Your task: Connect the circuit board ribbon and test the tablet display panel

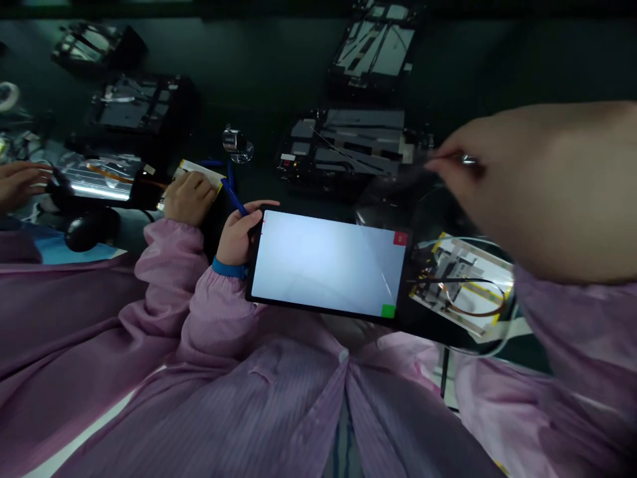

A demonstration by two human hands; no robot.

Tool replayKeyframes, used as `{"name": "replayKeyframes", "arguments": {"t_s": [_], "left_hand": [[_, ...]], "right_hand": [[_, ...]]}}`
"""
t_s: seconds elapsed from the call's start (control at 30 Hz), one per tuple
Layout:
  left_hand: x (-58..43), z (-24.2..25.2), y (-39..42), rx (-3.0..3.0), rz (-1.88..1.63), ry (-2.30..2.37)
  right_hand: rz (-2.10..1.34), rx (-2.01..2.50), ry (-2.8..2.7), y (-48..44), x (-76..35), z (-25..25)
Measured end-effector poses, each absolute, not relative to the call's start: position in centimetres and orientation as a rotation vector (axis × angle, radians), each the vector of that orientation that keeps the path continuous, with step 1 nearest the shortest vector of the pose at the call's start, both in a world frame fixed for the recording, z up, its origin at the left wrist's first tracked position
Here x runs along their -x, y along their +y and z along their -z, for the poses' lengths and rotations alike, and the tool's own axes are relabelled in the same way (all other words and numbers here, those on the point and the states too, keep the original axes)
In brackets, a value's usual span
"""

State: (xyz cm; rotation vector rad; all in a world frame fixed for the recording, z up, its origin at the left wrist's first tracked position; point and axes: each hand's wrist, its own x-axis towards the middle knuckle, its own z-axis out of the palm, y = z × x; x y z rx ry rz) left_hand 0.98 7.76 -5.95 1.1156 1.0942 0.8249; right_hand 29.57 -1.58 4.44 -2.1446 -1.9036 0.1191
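My left hand point(237, 236), a blue band at its wrist, grips the left edge of a tablet screen point(323, 262). The screen is lit white, with a red square at its upper right corner and a green one at its lower right. A blue stick point(233, 197) touches or lies just behind my left fingers; I cannot tell which. Raised at the right, my right hand point(537, 189) pinches the edge of a clear plastic film point(381, 202), which hangs over the screen's upper right corner. A small shiny metal tip point(468, 159) shows at my right fingers; what it belongs to is hidden.
Beyond the screen lies an opened device point(365, 143), with another point(375, 46) behind it. A flat part with yellow tape and cables point(460, 282) is at the right. Left of me, a co-worker's hand point(189, 198) rests by a white part. A tape roll point(233, 141) stands nearby.
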Motion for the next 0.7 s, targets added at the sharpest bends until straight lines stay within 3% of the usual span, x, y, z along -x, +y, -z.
{"name": "replayKeyframes", "arguments": {"t_s": [0.1, 0.27, 0.43, 0.7], "left_hand": [[-0.8, 6.2, 7.8, -1.121, -0.838, 1.115], [-0.9, 6.0, 7.5, -1.100, -0.861, 1.113], [-1.4, 5.2, 7.3, -1.089, -0.867, 1.059], [-1.2, 5.6, 7.6, -1.114, -0.845, 1.063]], "right_hand": [[0.160, 1.890, -2.293, -0.9, -26.2, -4.7], [-0.172, 1.310, -2.311, -1.9, -21.4, -2.7], [-0.357, 1.319, -2.253, -4.0, -17.6, -0.5], [-0.309, 1.383, -2.129, -5.9, -17.9, -0.1]]}}
